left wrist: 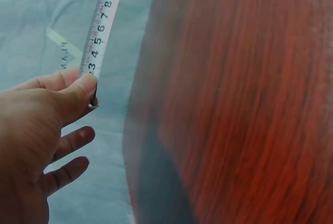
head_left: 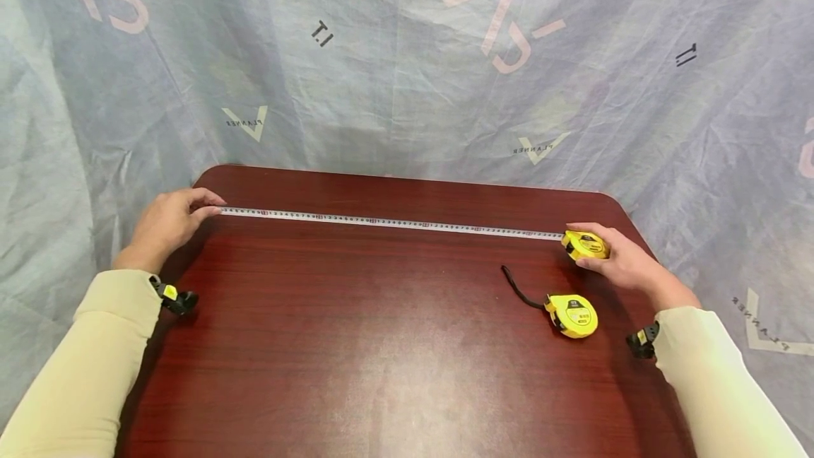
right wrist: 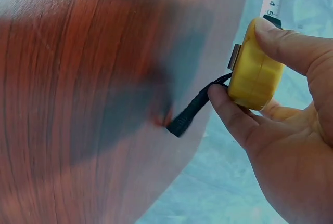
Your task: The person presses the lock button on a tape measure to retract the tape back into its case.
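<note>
My left hand (head_left: 170, 221) pinches the metal-hooked end of a white measuring blade (head_left: 381, 221) between thumb and forefinger; in the left wrist view, the other fingers of that hand (left wrist: 47, 125) are spread apart. The blade runs straight across the far part of the table to a yellow tape measure (head_left: 586, 244). My right hand (head_left: 626, 263) grips that case at the right. In the right wrist view, thumb and fingers hold the tape measure (right wrist: 257, 70) on both sides, and its black wrist strap (right wrist: 192, 109) dangles below.
A second yellow tape measure (head_left: 574, 315) lies on the dark red wooden table (head_left: 356, 345), nearer to me, with its black strap (head_left: 521, 288) stretched to the left. Behind the rounded far edge hangs a grey printed cloth (head_left: 394, 76), which also covers both sides.
</note>
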The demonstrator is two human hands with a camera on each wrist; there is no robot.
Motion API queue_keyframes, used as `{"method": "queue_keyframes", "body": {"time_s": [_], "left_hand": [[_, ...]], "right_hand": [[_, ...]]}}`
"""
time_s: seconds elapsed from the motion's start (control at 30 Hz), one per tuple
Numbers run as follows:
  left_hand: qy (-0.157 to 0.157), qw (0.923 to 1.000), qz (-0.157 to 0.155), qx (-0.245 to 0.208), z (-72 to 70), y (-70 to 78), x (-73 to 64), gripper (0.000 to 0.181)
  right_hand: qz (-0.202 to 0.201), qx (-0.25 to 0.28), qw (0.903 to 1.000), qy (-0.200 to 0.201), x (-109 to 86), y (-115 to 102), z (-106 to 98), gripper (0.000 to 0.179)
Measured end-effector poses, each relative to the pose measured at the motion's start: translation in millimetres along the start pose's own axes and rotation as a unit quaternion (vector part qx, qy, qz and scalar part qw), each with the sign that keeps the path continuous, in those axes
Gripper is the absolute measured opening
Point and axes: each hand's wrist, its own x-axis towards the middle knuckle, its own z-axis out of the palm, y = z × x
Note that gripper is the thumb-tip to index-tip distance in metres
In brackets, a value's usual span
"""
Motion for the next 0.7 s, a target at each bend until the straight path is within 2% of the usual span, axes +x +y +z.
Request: {"method": "queue_keyframes", "body": {"time_s": [0.23, 0.43, 0.7], "left_hand": [[0.033, 0.9994, 0.006, -0.002, -12.0, 10.6, -7.1, 0.012], [0.056, 0.9981, 0.022, -0.016, -22.1, 21.0, -13.9, 0.011], [0.097, 0.9942, 0.047, -0.001, -35.0, 30.5, -23.3, 0.011]], "right_hand": [[-0.028, -0.019, 0.9988, 0.036, -16.4, -0.4, -4.2, 0.061], [-0.063, 0.006, 0.9970, 0.045, -29.4, -4.7, -9.0, 0.057], [-0.027, -0.019, 0.9980, 0.054, -51.5, -14.9, -17.4, 0.052]]}}
